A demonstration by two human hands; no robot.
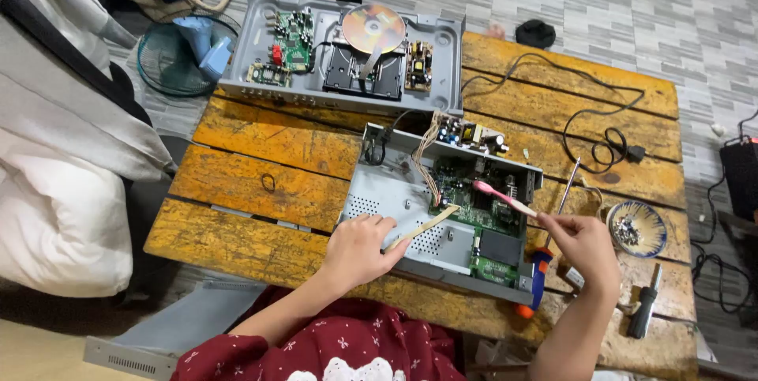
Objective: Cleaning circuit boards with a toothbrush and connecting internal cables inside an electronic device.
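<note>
Toothbrush on circuit board, open metal case on wooden table.

R hand (588, 243) pinches pink toothbrush (504, 198) w/ fingers pressed together, bristle end on green circuit board (474, 199) inside open metal case (379, 199). L hand (359, 251) rests on case front edge, fingers closed on flat ribbon cable (422, 227). Screwdriver (541, 259) just beside R hand; small dish (638, 228) of screws near; disc player (347, 49) w/ disc behind.

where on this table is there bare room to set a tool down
The worn yellow wooden table is bare on its left planks, between the opened grey metal chassis and the table's left edge. A smaller bare patch lies far right, beyond the looped black power cord. It is crowded near the right hand: blue patterned dish, screwdrivers.
</note>
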